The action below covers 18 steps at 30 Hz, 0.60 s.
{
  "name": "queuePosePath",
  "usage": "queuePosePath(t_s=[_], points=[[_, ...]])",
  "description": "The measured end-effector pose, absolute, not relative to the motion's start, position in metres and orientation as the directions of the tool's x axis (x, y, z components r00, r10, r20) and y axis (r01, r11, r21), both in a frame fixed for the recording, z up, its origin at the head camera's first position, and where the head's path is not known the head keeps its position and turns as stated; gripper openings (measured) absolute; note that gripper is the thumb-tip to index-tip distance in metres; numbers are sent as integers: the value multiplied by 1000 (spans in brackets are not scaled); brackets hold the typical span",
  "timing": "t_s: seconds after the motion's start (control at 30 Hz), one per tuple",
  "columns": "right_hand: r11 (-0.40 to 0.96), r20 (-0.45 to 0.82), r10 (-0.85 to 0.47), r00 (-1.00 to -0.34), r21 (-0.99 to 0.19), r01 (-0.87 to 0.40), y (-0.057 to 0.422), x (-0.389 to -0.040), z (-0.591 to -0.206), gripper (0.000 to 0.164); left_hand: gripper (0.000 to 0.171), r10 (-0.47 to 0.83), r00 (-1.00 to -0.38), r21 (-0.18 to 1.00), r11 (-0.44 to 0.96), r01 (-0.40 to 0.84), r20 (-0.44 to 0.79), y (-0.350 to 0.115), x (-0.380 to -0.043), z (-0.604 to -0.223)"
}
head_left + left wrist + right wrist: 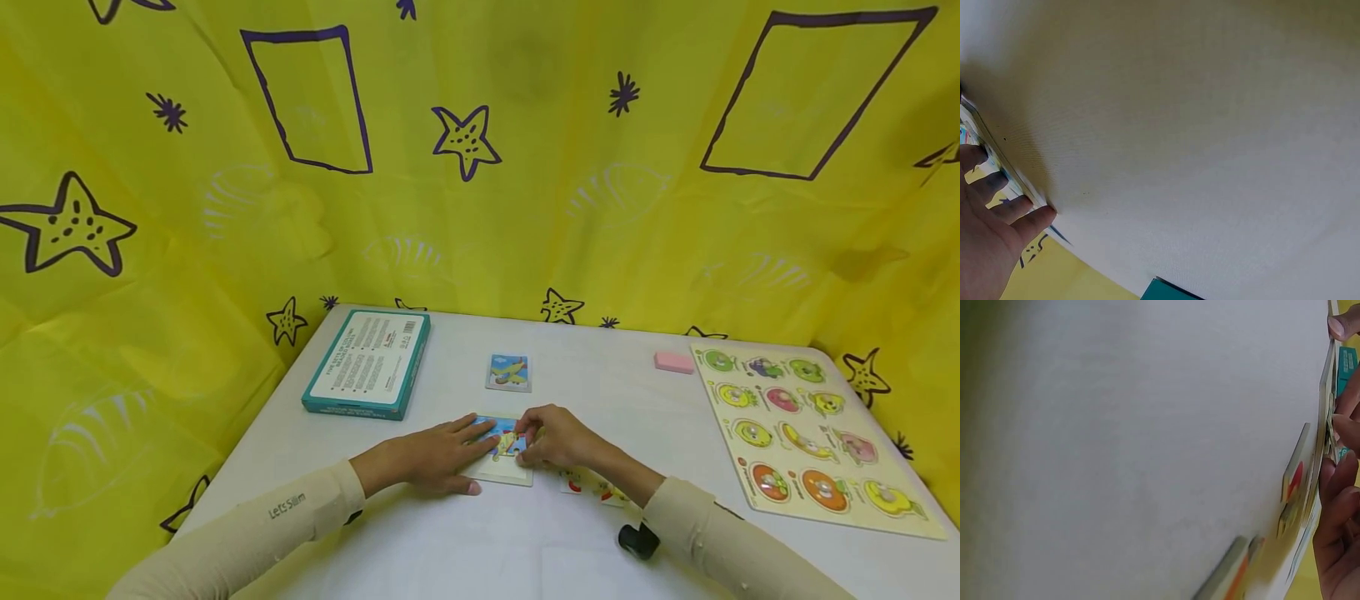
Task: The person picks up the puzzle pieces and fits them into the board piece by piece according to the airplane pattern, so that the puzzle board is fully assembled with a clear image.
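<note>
A partly filled jigsaw board (501, 476) is set on a white table (465, 550). The board's left portion is covered by the left hand (438, 457), whose fingers are spread and extended. At the board's right edge, a puzzle piece (519, 448) is pinched between thumb and fingers of the right hand (558, 437). Loose pieces (573, 482) are scattered just right of the board. Beyond it, a small picture puzzle (509, 372) is placed; a teal box (375, 360) is seen to its far left, a fruit board (810, 437) and a pink block (673, 362) to its far right.
</note>
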State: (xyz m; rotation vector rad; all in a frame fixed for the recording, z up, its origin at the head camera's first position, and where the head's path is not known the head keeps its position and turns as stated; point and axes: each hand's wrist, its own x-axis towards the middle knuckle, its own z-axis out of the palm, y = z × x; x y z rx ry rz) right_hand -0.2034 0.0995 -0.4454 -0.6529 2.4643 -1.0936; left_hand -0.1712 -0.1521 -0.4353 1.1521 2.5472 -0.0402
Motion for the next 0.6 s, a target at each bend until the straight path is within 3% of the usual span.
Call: queuePosePath(t_s=[0.6], points=[[740, -112, -453, -884, -600, -303, 93, -200, -444, 23, 76, 744, -595, 117, 649, 752, -304, -153, -172, -437]])
